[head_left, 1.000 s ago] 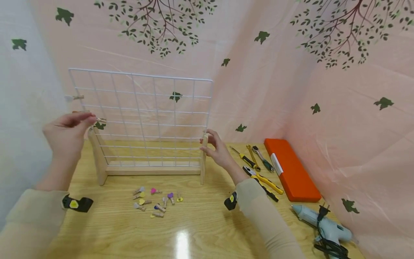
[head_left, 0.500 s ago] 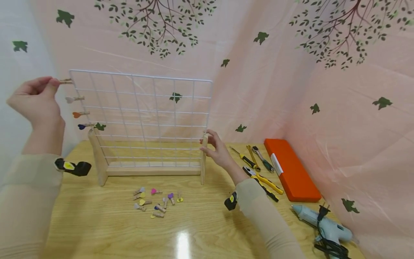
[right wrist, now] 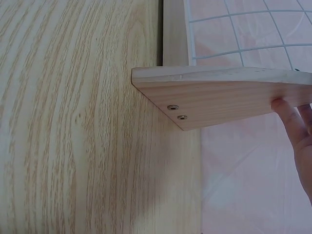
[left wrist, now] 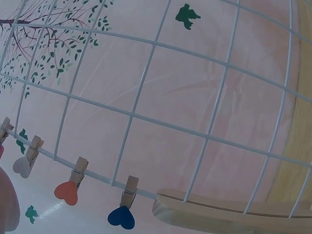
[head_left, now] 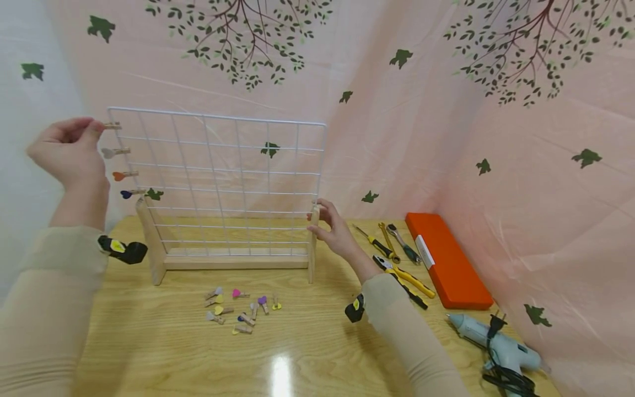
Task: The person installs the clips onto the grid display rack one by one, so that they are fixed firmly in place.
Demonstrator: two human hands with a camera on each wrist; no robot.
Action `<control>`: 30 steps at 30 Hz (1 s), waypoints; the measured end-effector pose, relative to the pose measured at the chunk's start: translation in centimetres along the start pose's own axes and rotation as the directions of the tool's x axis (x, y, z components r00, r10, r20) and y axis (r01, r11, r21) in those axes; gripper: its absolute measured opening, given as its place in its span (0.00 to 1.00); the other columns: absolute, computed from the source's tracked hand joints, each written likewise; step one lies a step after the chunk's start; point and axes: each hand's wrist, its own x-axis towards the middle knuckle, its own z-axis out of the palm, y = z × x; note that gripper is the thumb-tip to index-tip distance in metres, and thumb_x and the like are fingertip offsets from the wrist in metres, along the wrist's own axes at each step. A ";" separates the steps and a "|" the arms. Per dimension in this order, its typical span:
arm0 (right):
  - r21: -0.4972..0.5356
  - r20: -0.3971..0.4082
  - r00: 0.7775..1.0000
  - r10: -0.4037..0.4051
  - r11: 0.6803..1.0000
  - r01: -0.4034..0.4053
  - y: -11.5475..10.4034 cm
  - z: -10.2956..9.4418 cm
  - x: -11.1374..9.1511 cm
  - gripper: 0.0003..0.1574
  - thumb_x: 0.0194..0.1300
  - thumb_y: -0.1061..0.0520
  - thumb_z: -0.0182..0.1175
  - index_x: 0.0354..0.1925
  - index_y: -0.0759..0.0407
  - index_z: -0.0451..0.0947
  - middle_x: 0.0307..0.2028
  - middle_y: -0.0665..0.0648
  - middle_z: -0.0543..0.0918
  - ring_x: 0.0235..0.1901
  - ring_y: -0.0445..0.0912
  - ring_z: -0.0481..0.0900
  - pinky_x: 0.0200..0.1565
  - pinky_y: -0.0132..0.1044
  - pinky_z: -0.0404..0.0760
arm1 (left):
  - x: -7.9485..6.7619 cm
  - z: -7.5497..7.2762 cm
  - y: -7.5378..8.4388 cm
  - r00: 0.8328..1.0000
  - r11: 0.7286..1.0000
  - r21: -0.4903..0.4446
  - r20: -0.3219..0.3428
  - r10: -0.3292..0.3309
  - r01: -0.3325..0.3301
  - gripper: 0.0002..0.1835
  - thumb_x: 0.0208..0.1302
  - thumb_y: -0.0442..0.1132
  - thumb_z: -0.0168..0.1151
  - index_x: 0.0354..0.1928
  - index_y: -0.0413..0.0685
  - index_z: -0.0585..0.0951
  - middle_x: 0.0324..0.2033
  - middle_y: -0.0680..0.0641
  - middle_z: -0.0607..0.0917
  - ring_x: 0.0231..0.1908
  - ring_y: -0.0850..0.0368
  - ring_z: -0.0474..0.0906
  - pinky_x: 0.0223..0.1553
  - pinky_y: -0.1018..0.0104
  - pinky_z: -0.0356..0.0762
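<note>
At the upper left of the head view, my left hand (head_left: 74, 149) pinches a small wooden clothespin (head_left: 112, 125), whose tip overlaps the left edge wire of a white wire grid (head_left: 203, 116). The left wrist view shows this clothespin at its left border, with a bit of pink-red on it. Below it on the same wire sit clothespins with a white heart (left wrist: 22, 166), an orange heart (left wrist: 66, 193) and a dark blue heart (left wrist: 121, 217). My right hand (head_left: 333, 229) grips the right wooden post (head_left: 312, 248) of the grid's stand, thumb on its outer face (right wrist: 234, 97).
Several heart clothespins (head_left: 243, 318) lie scattered on the wooden table (head_left: 317, 353) before the stand. To the right are a screwdriver (head_left: 379, 247), wrenches, pliers (head_left: 404, 278), an orange case (head_left: 451, 264) and a glue gun (head_left: 496, 342) with a coiled cord.
My left hand has risen from beside the lower clothespins to the grid's top left corner, then shifted slightly right, bringing the clothespin over the edge wire. The right hand stays put.
</note>
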 end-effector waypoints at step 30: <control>-0.002 0.006 1.000 -0.012 1.000 0.012 0.1 -0.1 -0.1 0.37 0.58 0.65 0.57 0.62 0.59 0.52 0.51 0.70 0.72 0.54 0.60 0.69 0.37 0.45 0.79 | -6.6 -5.2 -4.6 0.859 0.694 0.560 0.483 0.170 -0.452 0.16 0.53 0.45 0.63 0.44 0.50 0.81 0.35 0.63 0.80 0.33 0.72 0.70 0.32 0.81 0.65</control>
